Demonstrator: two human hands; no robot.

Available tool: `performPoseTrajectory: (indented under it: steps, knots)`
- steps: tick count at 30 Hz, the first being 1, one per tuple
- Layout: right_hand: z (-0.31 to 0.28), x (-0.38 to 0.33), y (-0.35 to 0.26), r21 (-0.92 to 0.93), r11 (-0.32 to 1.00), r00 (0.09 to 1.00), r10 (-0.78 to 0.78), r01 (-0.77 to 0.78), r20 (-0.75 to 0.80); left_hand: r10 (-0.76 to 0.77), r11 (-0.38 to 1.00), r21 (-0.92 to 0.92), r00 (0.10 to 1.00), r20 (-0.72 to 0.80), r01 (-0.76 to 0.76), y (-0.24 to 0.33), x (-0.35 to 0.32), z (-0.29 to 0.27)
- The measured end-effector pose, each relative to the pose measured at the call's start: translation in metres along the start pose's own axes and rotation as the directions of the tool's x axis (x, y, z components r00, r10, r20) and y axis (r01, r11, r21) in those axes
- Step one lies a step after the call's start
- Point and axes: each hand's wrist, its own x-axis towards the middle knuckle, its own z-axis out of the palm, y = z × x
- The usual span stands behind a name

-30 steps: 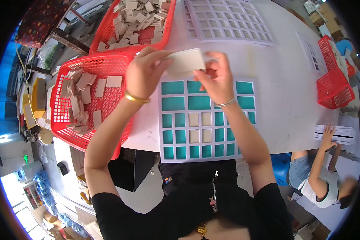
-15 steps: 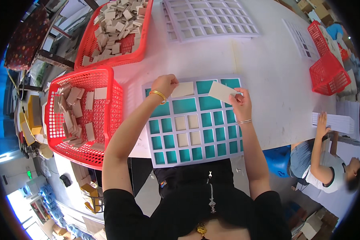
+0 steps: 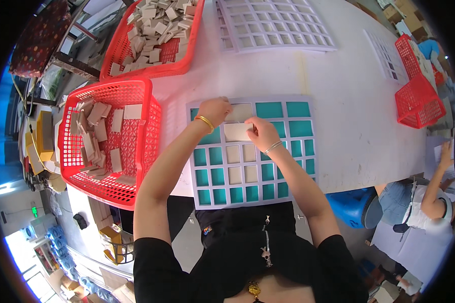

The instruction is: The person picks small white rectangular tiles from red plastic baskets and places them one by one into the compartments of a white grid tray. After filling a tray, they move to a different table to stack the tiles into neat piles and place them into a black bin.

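Observation:
A white grid frame (image 3: pixel 222 202) with teal-backed openings lies in front of me at the table's near edge. My right hand (image 3: pixel 264 135) pinches a cream rectangular card (image 3: pixel 236 133) by its right end, over an opening in the second row. Just above it, another cream card (image 3: pixel 241 112) sits in a top-row opening. Curled at that card's left edge is my left hand (image 3: pixel 215 111), fingertips pressed together; whether they grip anything is hidden. Several smaller cream pieces (image 3: pixel 233 154) fill openings lower in the grid.
To my left stands a red basket (image 3: pixel 151 136) of cream cards. Behind it, another red basket (image 3: pixel 194 45) holds many smaller pieces. More white grid frames (image 3: pixel 283 25) lie stacked at the far side. A red crate (image 3: pixel 419 103) and a co-worker (image 3: pixel 419 202) are at the right.
My right hand has moved left and nearer to me, bringing its card from the upper right onto the second-row opening. My left hand remains by the top card.

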Motion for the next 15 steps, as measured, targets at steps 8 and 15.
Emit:
performPoseTrajectory:
  steps: [8,15]
  knots:
    - [0.016,-0.008,-0.017,-0.683,0.622,0.919,-0.333,0.383,0.211,-0.023,1.000,-0.010,0.999,0.037,0.023,0.002,-0.003,-0.003]
    - [0.000,-0.008,-0.024,-0.589,0.722,0.928,-0.338,0.364,0.158,-0.261,0.957,-0.217,0.896,-0.358,0.192,0.018,-0.043,-0.013]
